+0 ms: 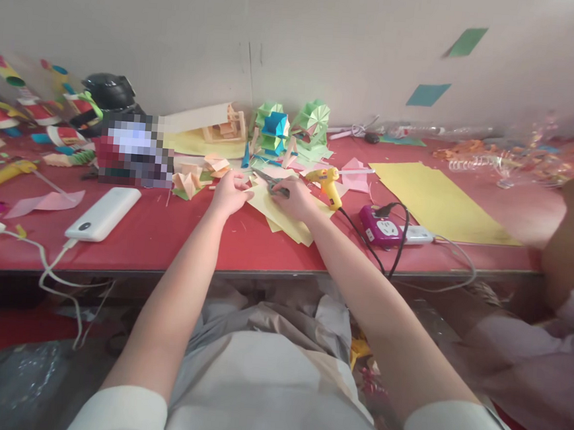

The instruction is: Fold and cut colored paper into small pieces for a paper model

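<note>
The right hand (295,199) is closed around a pair of scissors (271,184). The blades point to the left, over a little stack of yellow paper (286,220). This paper lies in the middle of the red table (215,242), a bit back from the front edge. The left hand (229,192) has its fingers curled down on the left end of the paper, pinching it so it stays flat. I cannot tell if the scissor blades are open or shut, they are too small to see.

Just beside the right hand stands a yellow glue gun (328,184), and its black cord runs to a purple power strip (383,228) near the front edge. A big yellow sheet (437,200) lies toward the right end of the table. A white power bank (103,214) lies toward the left end. Folded green and blue paper shapes (286,132) sit at the back by the wall.

To cut well here, I think the left hand should keep the paper tight and keep its fingers away from the blades. The right hand should make slow little snips, and it should stay clear of the glue gun's tip, which may be hot
</note>
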Motion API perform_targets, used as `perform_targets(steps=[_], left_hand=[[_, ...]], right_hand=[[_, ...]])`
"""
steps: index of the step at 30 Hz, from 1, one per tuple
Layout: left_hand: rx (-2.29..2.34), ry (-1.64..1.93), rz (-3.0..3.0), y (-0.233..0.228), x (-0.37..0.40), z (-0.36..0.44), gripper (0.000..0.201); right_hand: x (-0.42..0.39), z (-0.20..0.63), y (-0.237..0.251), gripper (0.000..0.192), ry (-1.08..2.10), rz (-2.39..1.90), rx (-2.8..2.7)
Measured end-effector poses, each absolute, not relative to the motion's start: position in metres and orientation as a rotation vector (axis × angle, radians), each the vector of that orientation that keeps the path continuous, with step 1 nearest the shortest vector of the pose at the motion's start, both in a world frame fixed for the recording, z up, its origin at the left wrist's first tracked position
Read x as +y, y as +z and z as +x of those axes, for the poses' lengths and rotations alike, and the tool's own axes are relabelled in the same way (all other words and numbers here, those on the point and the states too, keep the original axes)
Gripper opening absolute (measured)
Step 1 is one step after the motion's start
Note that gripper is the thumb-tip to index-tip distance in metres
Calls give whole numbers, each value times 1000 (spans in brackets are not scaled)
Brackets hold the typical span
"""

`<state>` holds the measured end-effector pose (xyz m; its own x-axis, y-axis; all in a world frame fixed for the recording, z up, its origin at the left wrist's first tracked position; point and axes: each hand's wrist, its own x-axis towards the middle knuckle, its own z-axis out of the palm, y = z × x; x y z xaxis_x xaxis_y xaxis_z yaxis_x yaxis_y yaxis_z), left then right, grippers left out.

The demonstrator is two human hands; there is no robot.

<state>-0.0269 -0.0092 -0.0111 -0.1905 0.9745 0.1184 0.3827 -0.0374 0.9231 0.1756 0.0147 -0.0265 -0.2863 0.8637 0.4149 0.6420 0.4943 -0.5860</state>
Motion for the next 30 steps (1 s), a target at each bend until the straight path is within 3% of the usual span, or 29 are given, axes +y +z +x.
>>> perform_targets(steps=[5,10,15,17,22,25,30], left_hand=[[1713,1212,1498,-1,-10,-38,48],[1941,1110,1722,47,-26,-63,28],[1960,1380,1841,89,-30,-101,25],[1831,1451,1719,93,-24,-110,20],[1396,1502,1448,81,2,-107,18],[1151,1552,1302,62,18,-92,31],[1007,1369,1121,21,30,-61,44]], right_hand=[[6,177,-13,17,333,-1339,-2120],[-3,174,-6,21,218,-1576,-2119],[-2,173,-2,21,170,-1574,-2030],[1,173,6,25,353,-1390,-1896],[12,166,25,58,1020,-1054,-1780],[19,159,20,52,1314,-902,-1655],[28,153,4,37,1314,-980,-1367]])
